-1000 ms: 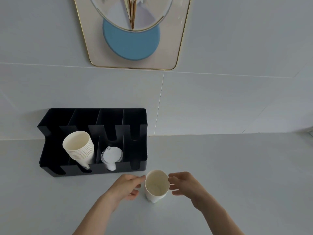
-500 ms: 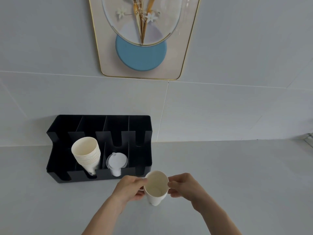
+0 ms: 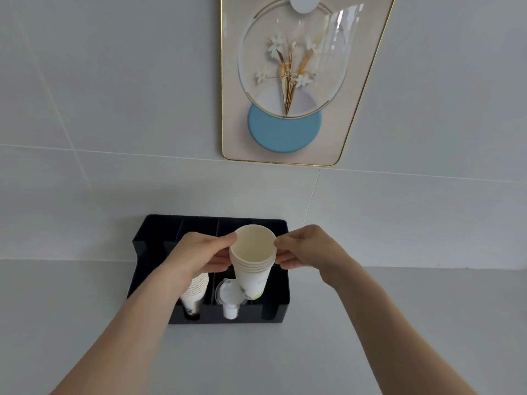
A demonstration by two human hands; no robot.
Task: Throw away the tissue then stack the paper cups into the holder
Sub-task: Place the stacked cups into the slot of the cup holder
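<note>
I am gripping a nested stack of paper cups (image 3: 252,259) between my left hand (image 3: 199,256) and right hand (image 3: 310,249), seemingly above the black holder (image 3: 281,297) on the counter (image 3: 427,309).

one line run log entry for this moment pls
left hand: grip on cup stack | right hand: grip on same stack | stack: raised over black holder, not seated | tissue: not in view

The left hand (image 3: 199,259) hides most of the cup stack (image 3: 195,292) at seven o'clock; the frame's (image 3: 368,81) top is cropped at twelve.
</note>
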